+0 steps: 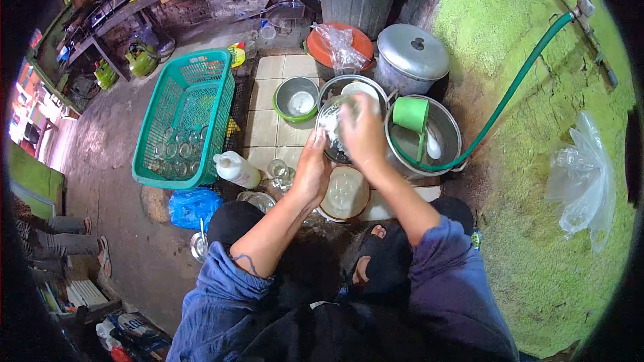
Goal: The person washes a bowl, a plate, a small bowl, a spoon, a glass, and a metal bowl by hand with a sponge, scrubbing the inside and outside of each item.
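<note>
My left hand (314, 166) is closed around a clear, foamy drinking glass (333, 118), partly hidden by the fingers. Curled against the same glass, my right hand (362, 131) is blurred by motion; whatever lies inside its fingers is hidden. Both hands are above a metal basin (383, 89) with white suds in it. Closer to me sits a round container of cloudy water (345, 194). Beside my left forearm, more clear glassware (280, 173) and a white bottle (236, 169) stand on the floor.
A green basket (142, 141) holds several glasses at left. On the right, a pot (454, 127) holds a green dipper (410, 114), with a green hose (513, 87) running into it. Behind are a lidded pot (413, 50) and a small bowl (297, 118). Another person's legs (60, 238) show far left.
</note>
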A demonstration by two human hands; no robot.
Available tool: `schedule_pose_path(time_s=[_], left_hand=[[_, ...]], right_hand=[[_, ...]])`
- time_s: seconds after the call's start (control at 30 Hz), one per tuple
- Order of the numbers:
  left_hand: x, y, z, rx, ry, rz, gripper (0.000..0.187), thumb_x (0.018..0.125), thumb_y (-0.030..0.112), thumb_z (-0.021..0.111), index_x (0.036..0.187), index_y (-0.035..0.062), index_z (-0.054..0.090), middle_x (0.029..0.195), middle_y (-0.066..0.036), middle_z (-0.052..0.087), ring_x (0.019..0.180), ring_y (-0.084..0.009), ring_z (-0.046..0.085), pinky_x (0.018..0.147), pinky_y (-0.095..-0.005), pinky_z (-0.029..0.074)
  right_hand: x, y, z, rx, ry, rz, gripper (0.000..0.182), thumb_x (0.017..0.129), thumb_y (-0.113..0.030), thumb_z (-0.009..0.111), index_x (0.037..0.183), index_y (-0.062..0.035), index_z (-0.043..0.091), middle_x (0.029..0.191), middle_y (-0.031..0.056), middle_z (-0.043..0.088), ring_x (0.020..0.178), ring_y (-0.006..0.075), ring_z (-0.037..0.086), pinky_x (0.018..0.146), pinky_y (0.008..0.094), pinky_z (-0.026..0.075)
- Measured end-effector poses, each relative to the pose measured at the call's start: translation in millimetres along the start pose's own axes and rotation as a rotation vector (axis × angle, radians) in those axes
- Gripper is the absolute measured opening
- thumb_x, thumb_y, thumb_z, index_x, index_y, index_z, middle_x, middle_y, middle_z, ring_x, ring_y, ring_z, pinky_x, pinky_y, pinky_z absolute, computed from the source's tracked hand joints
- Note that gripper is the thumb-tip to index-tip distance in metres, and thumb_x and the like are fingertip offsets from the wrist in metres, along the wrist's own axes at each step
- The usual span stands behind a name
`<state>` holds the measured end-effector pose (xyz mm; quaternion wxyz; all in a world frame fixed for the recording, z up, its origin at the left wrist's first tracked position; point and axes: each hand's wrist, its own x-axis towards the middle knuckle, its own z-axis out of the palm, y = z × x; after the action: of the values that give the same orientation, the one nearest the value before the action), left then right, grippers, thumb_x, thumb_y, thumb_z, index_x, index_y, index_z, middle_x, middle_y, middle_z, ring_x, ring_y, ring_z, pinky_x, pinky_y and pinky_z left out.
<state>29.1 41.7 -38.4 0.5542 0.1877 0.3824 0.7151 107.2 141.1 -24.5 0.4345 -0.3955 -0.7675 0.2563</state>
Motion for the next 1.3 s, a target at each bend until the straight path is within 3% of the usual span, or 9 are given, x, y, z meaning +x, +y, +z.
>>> schedule_pose_path(time_s=[0.03,0.23,0.4,0.73,0.87,1.0,1.17,1.27,1.3], left_hand=[[0,0,-2,-0.001,0.001,0.001,0.037,0.104,0.031,0.037,0.133,0.0087,0.045,0.129,-0.004,0.055,0.115,-0.015,0.053,0.101,-0.0364,0.04],[15,5,-23,-0.376,0.031,-0.087,0.041,0.104,0.033,0.033,0.135,0.0078,0.042,0.132,-0.01,0.053,0.121,-0.0222,0.052,0.106,-0.0397,0.039],[19,24,-17,-0.274,0.111,0.012,0.044,0.104,0.037,0.034,0.135,0.0075,0.043,0.133,-0.008,0.054,0.119,-0.0201,0.054,0.103,-0.039,0.042],[33,4,-28,-0.063,0.132,-0.05,0.049,0.103,0.043,0.036,0.125,0.0029,0.054,0.116,-0.009,0.064,0.105,-0.0181,0.062,0.093,-0.0358,0.05],[41,-12,-30,-0.023,0.271,0.0,0.046,0.1,0.046,0.044,0.112,0.0042,0.059,0.103,-0.007,0.067,0.09,-0.0159,0.066,0.085,-0.033,0.052],[45,-38,-33,-0.065,0.269,0.03,0.051,0.098,0.053,0.041,0.106,0.0065,0.062,0.093,-0.005,0.067,0.081,-0.0159,0.065,0.079,-0.0315,0.052],[34,-35,-18,-0.352,-0.004,-0.061,0.051,0.097,0.053,0.031,0.122,0.0139,0.054,0.119,-0.01,0.061,0.112,-0.0242,0.057,0.099,-0.0404,0.044],[30,-26,-21,-0.526,0.039,-0.173,0.046,0.097,0.052,0.037,0.109,0.0142,0.06,0.109,-0.01,0.063,0.104,-0.0255,0.06,0.093,-0.0447,0.047],[39,-39,-41,-0.562,-0.143,-0.173,0.049,0.095,0.053,0.035,0.115,0.0158,0.06,0.114,-0.011,0.062,0.107,-0.0273,0.059,0.094,-0.0469,0.047]], right_hand=[[-13,0,12,-0.204,0.132,-0.319,0.027,0.089,-0.022,0.058,0.11,-0.005,0.056,0.123,0.0212,0.054,0.113,0.0414,0.053,0.097,0.0483,0.042],[-29,-8,2,-0.421,-0.234,-0.817,0.041,0.083,-0.013,0.061,0.124,-0.0119,0.057,0.136,0.0127,0.048,0.135,0.0363,0.037,0.109,0.0538,0.031],[-6,-4,-28,-0.399,0.014,-0.79,0.038,0.087,-0.016,0.062,0.124,-0.0133,0.056,0.135,0.0125,0.048,0.124,0.0359,0.049,0.105,0.0507,0.037],[30,33,-40,-0.009,-0.005,-0.026,0.029,0.093,-0.027,0.06,0.111,-0.0047,0.056,0.114,0.0201,0.058,0.098,0.0335,0.059,0.086,0.0405,0.046],[0,13,-13,0.879,-0.283,0.393,0.036,0.094,-0.035,0.059,0.109,-0.0028,0.055,0.108,0.0163,0.057,0.11,0.0223,0.052,0.096,0.0365,0.04],[-34,-2,9,0.286,-0.312,0.044,0.029,0.092,-0.027,0.061,0.107,-0.0026,0.056,0.099,0.0201,0.061,0.097,0.0318,0.061,0.088,0.0386,0.046],[-32,-19,-12,-0.298,-0.294,-0.285,0.026,0.089,-0.03,0.059,0.094,-0.0042,0.056,0.097,0.0227,0.062,0.082,0.0343,0.065,0.06,0.0451,0.051],[-35,-26,-9,-0.313,-0.308,-0.47,0.029,0.089,-0.031,0.058,0.097,-0.0034,0.054,0.108,0.0207,0.06,0.094,0.0358,0.063,0.07,0.0453,0.052],[-36,-34,-14,-0.315,-0.546,-0.353,0.041,0.09,-0.035,0.058,0.117,-0.0046,0.052,0.131,0.0225,0.048,0.121,0.0424,0.049,0.094,0.0479,0.045]])
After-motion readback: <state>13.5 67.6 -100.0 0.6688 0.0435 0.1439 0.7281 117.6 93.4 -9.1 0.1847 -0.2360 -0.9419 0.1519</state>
